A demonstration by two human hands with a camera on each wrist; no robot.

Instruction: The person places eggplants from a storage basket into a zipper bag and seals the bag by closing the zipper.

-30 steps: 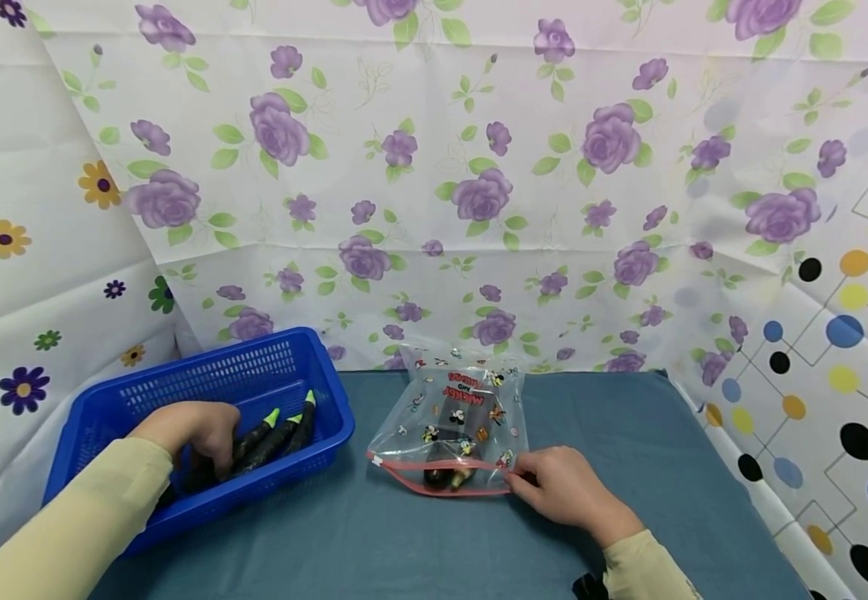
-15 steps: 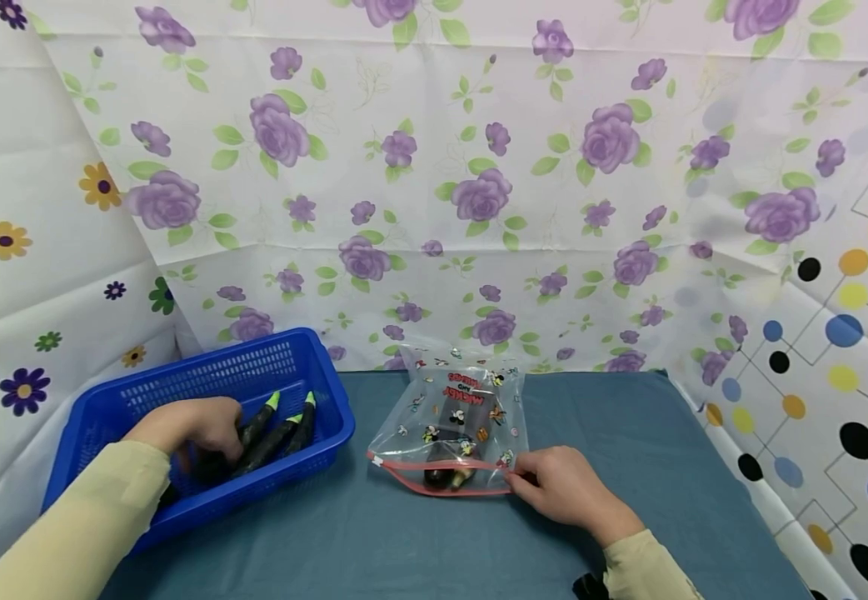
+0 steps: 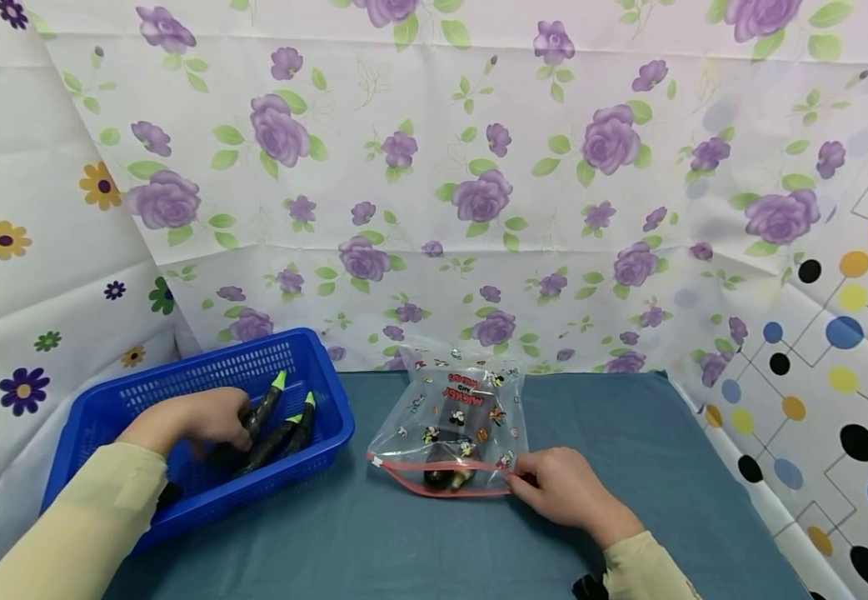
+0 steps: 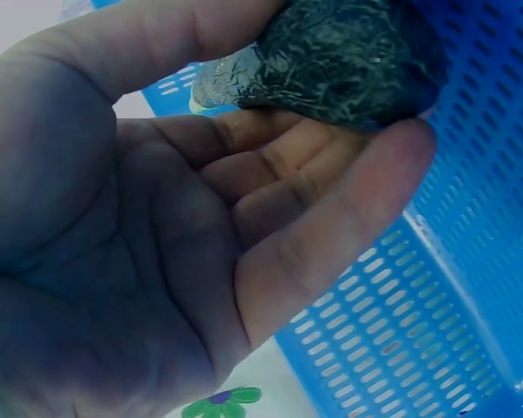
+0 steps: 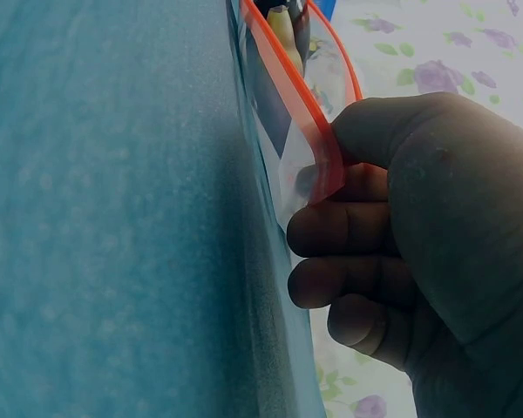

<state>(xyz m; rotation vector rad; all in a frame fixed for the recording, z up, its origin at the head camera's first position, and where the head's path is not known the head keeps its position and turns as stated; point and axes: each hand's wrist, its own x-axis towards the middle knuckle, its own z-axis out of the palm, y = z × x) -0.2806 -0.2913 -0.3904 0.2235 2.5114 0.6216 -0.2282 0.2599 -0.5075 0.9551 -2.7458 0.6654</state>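
Observation:
Inside the blue basket, my left hand grips a dark, tapered piece with a light green tip. The left wrist view shows its crinkled, dark green surface between thumb and fingertips. Two similar dark pieces lie just to its right. My right hand pinches the right end of the red zip edge of a clear printed zip bag. The bag lies with its mouth partly open toward me. Within it show a dark rounded end and a tan stub.
Both containers rest on a blue-green tablecloth, basket at left, bag near the middle. A flowered curtain rises behind, with patterned sheets along the sides. The basket's perforated walls stand around my left hand.
My left hand has shifted slightly right within the basket. The gripped piece's green tip has moved up and away from me. The right hand and bag stay put.

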